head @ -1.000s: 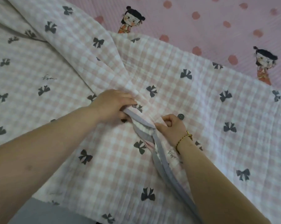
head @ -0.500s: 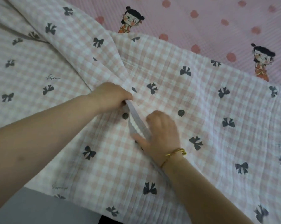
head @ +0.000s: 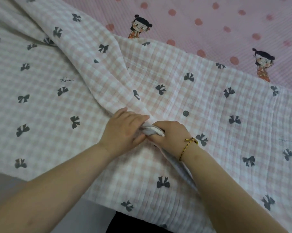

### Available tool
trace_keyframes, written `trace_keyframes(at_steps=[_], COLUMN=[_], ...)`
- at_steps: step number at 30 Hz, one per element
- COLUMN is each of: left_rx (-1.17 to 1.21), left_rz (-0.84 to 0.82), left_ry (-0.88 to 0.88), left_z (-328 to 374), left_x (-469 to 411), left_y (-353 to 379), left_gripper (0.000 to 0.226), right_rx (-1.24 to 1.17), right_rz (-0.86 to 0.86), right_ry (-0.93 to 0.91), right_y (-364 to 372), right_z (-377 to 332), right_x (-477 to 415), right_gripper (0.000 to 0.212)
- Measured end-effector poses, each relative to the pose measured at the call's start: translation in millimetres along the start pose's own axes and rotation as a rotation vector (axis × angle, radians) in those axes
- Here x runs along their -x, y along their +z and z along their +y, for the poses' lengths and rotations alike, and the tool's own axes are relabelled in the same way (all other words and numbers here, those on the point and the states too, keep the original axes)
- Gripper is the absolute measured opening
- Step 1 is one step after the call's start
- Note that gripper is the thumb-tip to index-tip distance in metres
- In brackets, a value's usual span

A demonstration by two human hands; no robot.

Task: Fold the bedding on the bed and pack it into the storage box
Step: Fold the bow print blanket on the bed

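Observation:
A pink-and-white checked quilt printed with dark bows lies spread over the bed and fills most of the view. A thick fold of it runs diagonally from the upper left down to my hands. My left hand grips the bunched grey-edged hem of the quilt at the centre. My right hand, with a gold bracelet at the wrist, grips the same hem right beside the left hand, and the two hands touch. The grey hem trails down under my right forearm. No storage box is in view.
A pink bed sheet with red dots and cartoon girl figures shows at the top right beyond the quilt. A grey floor appears at the lower left, past the quilt's near edge. Something dark sits at the bottom centre.
My right hand slid up along the grey hem and now grips it against my left hand. The left hand kept its hold on the bunched fabric.

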State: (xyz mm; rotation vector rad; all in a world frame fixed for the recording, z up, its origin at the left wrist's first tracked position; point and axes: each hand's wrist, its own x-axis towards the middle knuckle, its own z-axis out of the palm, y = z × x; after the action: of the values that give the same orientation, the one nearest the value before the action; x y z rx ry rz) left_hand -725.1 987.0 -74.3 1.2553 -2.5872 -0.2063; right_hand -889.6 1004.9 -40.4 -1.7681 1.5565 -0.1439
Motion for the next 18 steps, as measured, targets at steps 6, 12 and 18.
trace_keyframes(at_steps=[6, 12, 18], left_rx=[-0.089, -0.230, -0.201], left_rz=[0.190, 0.072, 0.111], left_ry=[0.070, -0.317, 0.005], left_z=[4.5, -35.1, -43.3], left_x=[-14.2, -39.8, -15.7], left_y=[-1.8, -48.1, -74.1], left_gripper=[0.025, 0.016, 0.042], right_rx=[-0.077, -0.192, -0.343], right_rz=[0.101, 0.333, 0.315], right_ry=[-0.028, -0.149, -0.110], right_y=[-1.6, -12.7, 0.0], right_z=[-5.1, -10.7, -10.9], right_x=[15.7, 31.5, 45.6], right_gripper=[0.046, 0.040, 0.048])
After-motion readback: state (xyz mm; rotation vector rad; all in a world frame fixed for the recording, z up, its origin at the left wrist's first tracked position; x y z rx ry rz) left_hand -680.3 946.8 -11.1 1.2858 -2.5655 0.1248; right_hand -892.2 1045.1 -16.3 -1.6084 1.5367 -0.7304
